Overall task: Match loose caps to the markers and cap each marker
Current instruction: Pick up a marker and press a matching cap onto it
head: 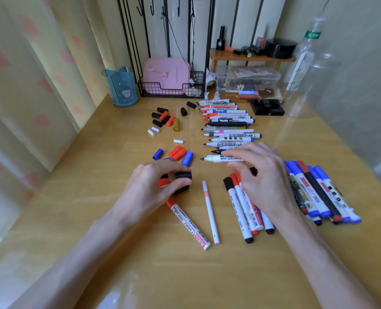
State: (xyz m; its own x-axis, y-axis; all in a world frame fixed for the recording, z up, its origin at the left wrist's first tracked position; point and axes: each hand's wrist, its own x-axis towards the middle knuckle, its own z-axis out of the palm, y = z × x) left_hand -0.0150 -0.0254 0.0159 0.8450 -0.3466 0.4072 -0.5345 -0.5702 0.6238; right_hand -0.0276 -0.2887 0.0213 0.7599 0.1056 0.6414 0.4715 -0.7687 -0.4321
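Observation:
A row of uncapped markers (227,124) lies across the middle of the wooden desk (95,197). Left of it are loose caps: black and red ones (162,118), a gold one (176,125), white ones (153,131), red ones (177,152) and blue ones (187,158). My left hand (149,190) curls its thumb and fingers round a black cap (182,175), with a red cap (163,182) under the fingers. My right hand (263,177) hovers with spread fingers over the nearest uncapped whiteboard marker (218,158). Capped markers (240,208) lie beneath it.
A capped red marker (187,221) and a thin white pen (210,212) lie between my hands. More capped blue and red markers (318,192) sit at the right. At the back stand a blue cup (121,85), a wire rack (169,90), a clear box (247,79), a black box (267,108) and a plastic bottle (305,63).

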